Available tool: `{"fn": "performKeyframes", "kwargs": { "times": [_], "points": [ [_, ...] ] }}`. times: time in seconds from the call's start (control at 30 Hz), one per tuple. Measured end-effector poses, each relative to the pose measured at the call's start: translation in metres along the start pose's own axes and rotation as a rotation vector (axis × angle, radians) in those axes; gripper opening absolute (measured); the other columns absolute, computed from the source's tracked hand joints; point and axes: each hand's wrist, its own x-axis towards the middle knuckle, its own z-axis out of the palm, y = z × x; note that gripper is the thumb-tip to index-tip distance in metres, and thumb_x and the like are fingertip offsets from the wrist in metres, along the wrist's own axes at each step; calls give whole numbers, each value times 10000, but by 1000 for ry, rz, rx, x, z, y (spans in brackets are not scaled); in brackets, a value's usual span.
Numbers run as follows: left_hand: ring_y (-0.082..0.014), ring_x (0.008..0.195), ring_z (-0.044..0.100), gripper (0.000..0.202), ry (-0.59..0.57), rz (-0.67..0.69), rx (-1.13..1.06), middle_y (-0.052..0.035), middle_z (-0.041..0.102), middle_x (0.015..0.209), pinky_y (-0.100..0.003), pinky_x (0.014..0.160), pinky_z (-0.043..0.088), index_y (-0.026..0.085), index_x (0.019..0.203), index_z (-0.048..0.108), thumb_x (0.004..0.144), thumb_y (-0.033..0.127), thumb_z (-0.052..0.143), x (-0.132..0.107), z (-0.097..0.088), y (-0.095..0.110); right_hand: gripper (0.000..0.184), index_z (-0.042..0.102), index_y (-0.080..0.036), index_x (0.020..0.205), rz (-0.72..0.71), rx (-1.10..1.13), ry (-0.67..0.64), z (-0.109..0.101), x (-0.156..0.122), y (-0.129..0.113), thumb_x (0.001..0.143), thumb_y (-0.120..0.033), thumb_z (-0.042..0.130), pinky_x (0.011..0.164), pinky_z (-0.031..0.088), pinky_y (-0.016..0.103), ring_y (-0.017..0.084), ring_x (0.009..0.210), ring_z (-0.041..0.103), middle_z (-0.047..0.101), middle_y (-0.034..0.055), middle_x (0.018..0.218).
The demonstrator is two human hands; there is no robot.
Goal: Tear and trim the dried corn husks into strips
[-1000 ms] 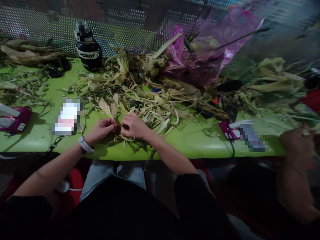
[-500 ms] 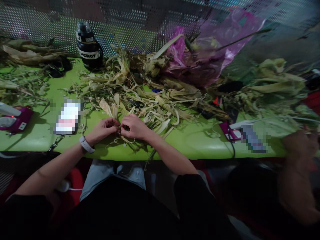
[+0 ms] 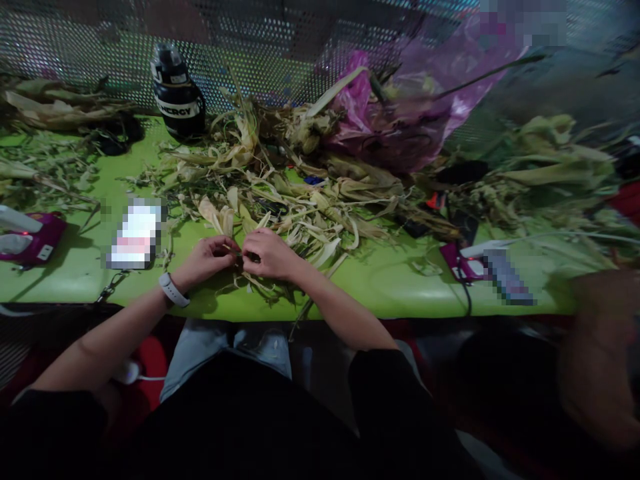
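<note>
Near the front edge of the table (image 3: pixel 395 290), the left hand (image 3: pixel 213 259) and right hand (image 3: pixel 265 252) met with their fingertips almost together, probably so that both could work on one small spot. Each grip was curled, thumb bent toward the forefinger; whether either pinched a strand I could not tell, the spot being too small and dark. Loose strands (image 3: pixel 265 290) lay beneath the right hand toward the front edge. The husk strips (image 3: pixel 320 208) spread from just beyond the fingers toward the back edge, which seemed to put them within short reach. Behind them a pink bag (image 3: pixel 400 133) slumped near the back mesh (image 3: pixel 290 40), perhaps partly propped by it. A bottle (image 3: pixel 180 113) stood upright near the back edge, likely out of the elbows' way. Left of the left hand, a bright phone (image 3: pixel 134 233) lay flat, perhaps for easy glancing. Along the front edge to the right, a second phone (image 3: pixel 507 277) lay beside a purple device (image 3: pixel 457 263), short of another person's arm (image 3: pixel 597 353).
</note>
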Motion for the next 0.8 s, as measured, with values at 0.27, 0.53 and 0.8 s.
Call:
{"fn": "performKeyframes", "kwargs": {
  "times": [0.27,0.53,0.8],
  "points": [
    [-98,620,590,226,6,-50,-175,-3,670,730,-217,605,471,145,872,649,700,255,744,0,-2,2,103,653,-161,777,-16,-15,54,0,-4,-2,823,-205,572,927,419,403,226,973,609,671,133,1127],
    [-128,672,639,233,51,-83,-158,-46,738,793,-244,640,509,136,865,733,672,265,748,1,-5,-2,81,626,-173,721,-2,35,57,-1,-4,-3,788,-148,587,1003,438,468,266,1131,604,488,161,1490],
    [-143,677,675,272,77,-157,-169,-73,772,814,-262,672,538,135,867,787,640,285,802,0,-6,-4,68,627,-170,726,-28,65,33,0,-4,-4,781,-151,592,1043,426,499,286,1180,586,474,169,1504]
  ]
}}
